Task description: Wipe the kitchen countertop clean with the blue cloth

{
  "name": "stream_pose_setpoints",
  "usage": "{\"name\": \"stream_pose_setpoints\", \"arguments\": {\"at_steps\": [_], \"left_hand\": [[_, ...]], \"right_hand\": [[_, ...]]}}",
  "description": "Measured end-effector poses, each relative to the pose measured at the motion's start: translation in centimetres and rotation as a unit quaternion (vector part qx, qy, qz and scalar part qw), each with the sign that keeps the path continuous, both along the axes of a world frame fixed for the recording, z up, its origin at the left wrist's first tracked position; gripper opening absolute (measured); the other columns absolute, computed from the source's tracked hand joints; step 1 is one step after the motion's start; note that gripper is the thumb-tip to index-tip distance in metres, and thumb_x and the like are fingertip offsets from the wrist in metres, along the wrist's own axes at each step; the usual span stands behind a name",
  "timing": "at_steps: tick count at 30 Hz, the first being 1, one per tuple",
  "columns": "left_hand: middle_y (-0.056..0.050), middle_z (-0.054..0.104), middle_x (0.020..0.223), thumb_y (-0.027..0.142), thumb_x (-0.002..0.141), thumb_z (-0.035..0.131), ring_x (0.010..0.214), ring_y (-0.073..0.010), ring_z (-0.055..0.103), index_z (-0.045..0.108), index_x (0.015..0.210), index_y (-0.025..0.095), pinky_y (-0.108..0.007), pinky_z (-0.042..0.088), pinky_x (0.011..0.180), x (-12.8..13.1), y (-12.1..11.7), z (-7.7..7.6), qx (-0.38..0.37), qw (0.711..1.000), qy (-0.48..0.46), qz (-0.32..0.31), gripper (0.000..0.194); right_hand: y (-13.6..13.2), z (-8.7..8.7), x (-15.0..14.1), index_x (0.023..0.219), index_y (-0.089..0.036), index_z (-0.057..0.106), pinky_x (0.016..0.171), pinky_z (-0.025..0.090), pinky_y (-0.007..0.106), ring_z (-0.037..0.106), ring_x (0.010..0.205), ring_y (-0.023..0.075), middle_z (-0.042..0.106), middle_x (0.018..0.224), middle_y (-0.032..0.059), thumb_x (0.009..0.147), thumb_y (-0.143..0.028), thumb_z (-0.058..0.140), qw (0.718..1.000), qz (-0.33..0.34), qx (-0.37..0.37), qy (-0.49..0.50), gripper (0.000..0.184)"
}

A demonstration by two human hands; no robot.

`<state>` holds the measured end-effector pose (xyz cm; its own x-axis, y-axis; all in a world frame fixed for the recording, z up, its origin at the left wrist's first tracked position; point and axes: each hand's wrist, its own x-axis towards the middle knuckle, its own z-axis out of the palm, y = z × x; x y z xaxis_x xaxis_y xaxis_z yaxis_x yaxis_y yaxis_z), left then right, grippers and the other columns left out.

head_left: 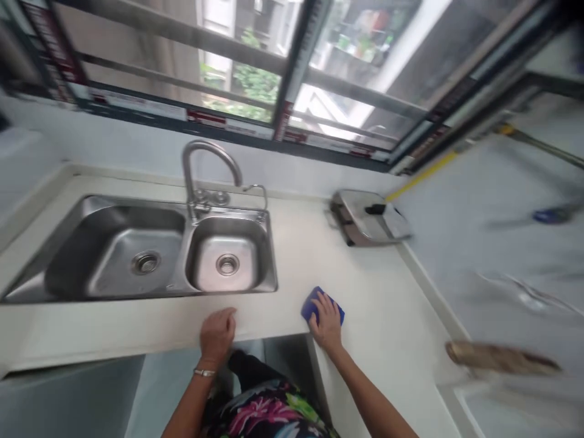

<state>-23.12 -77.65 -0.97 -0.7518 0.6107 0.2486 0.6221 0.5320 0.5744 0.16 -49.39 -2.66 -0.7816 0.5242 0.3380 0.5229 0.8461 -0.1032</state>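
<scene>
My right hand [327, 321] presses a folded blue cloth [311, 304] against the white countertop [292, 261], fingers spread over its top and thumb at its near-left side. The cloth lies near the inner corner of the counter, right of the sink. My left hand [218, 331] rests at the counter's front edge, below the small basin. Its fingers are curled in, and I see nothing in them. A metal bracelet [204, 372] is on the left wrist.
A steel double sink [188, 267] with a curved faucet [210, 146] is set in the counter at left. A lidded electric pan [365, 219] stands in the back right corner. Utensils hang blurred on the right wall. A barred window [255, 67] runs along the back.
</scene>
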Motion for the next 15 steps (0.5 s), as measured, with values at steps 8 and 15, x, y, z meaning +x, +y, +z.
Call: {"name": "stream_pose_setpoints", "arguments": {"at_steps": [8, 15], "left_hand": [[-0.01, 0.075, 0.091, 0.03, 0.094, 0.04, 0.081, -0.0241, 0.065, 0.07, 0.106, 0.018, -0.037, 0.048, 0.078, -1.1, 1.1, 0.0, -0.045, 0.996, 0.06, -0.039, 0.035], [-0.003, 0.071, 0.071, 0.048, 0.088, 0.043, 0.054, -0.0233, 0.062, 0.07, 0.11, 0.03, -0.033, 0.044, 0.046, -3.5, 2.3, 2.2, -0.218, 0.967, -0.126, -0.027, 0.039]], "right_hand": [[-9.2, -0.1, 17.7, 0.134, -0.021, 0.048, 0.115, 0.029, 0.058, 0.033, 0.145, 0.029, 0.042, 0.153, 0.0117, 0.088, -0.026, 0.04, 0.968, -0.249, -0.005, -0.026, 0.047], [-9.2, 1.7, 17.4, 0.132, -0.021, 0.055, 0.119, 0.025, 0.056, 0.031, 0.146, 0.029, 0.04, 0.156, 0.0096, 0.082, -0.022, 0.047, 0.957, -0.288, -0.033, -0.004, 0.051]]}}
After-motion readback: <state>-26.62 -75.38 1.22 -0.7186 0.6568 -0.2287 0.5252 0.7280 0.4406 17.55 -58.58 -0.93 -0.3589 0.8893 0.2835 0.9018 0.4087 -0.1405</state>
